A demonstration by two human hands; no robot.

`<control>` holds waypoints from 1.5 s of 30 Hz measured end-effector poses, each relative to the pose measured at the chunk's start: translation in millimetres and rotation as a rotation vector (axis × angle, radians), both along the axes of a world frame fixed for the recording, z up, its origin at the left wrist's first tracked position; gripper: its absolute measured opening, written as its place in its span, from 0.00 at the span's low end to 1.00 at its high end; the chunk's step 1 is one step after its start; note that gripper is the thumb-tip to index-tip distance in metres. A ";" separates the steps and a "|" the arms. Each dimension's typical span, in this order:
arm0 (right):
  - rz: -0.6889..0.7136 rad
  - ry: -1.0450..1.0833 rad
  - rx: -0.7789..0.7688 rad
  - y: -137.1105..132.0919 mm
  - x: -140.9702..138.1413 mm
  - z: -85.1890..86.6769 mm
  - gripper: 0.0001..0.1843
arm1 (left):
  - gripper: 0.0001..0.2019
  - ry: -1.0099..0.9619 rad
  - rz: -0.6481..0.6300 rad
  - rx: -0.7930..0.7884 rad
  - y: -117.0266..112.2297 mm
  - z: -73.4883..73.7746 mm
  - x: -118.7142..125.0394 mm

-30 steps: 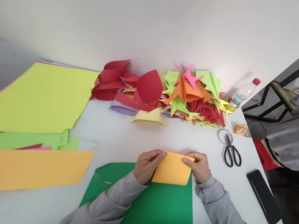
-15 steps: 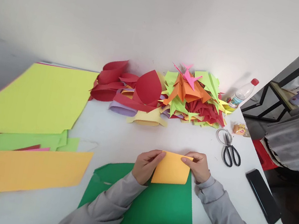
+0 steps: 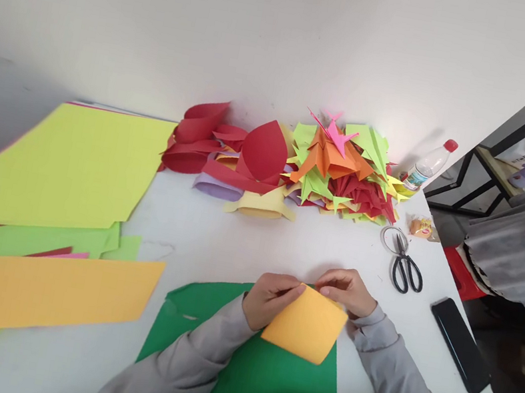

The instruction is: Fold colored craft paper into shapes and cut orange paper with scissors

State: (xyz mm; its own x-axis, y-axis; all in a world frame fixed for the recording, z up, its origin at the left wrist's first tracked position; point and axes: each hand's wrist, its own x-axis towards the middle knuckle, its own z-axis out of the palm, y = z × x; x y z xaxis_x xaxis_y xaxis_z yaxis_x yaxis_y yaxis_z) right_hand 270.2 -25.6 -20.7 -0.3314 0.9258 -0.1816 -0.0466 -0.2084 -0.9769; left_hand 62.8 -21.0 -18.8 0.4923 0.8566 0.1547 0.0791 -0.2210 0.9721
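Observation:
A folded piece of yellow-orange paper point(image 3: 305, 326) is held tilted above a large green sheet point(image 3: 279, 389). My left hand point(image 3: 271, 298) pinches its upper left corner between thumb and fingers. At the paper's upper edge, my right hand point(image 3: 346, 291) has thumb and fingers drawn together close to the top corner; the exact contact of its fingertips is hard to see. The green sheet lies on the white table under both forearms, one upper corner creased.
Coloured sheets, with a yellow sheet point(image 3: 74, 170) and an orange strip point(image 3: 47, 294), lie at left. Folded paper shapes point(image 3: 334, 162) are piled by the wall. At right are a bottle point(image 3: 425, 167), scissors point(image 3: 405, 266), a wrapped snack point(image 3: 422, 227) and a black phone point(image 3: 459, 346).
The orange paper has turned clockwise and come slightly lower. My right hand has left its upper right corner and shifted left along the top edge, while my left hand keeps its pinch.

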 end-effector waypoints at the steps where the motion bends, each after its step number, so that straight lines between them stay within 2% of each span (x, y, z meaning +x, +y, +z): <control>1: 0.025 -0.013 0.002 0.1 0.8 0.6 0.18 | 0.22 0.005 -0.027 0.010 -0.3 -0.3 0.9; 7: 0.150 -0.147 0.006 -4.0 -2.3 -2.6 0.17 | 0.21 0.022 -0.109 0.052 -3.8 -4.9 6.4; 13: 0.081 -0.112 -0.013 -4.9 -2.5 -5.8 0.20 | 0.19 0.037 -0.080 0.065 -2.7 -8.1 5.0; 22: 0.138 -0.116 0.050 -5.0 -6.3 -0.1 0.19 | 0.20 0.036 -0.137 0.130 -1.5 -8.9 3.7; 45: 0.144 -0.163 0.105 -4.4 -5.2 -3.1 0.19 | 0.19 0.052 -0.092 0.147 -3.2 -11.1 5.1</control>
State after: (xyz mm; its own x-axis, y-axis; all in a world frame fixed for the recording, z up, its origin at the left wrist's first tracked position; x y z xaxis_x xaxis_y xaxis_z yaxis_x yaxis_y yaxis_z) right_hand 265.0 -30.0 -23.8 -0.4360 0.8876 -0.1487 0.1361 -0.0983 -0.9858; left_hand 67.9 -24.1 -29.9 0.5786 0.7773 0.2470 0.1014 -0.3691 0.9238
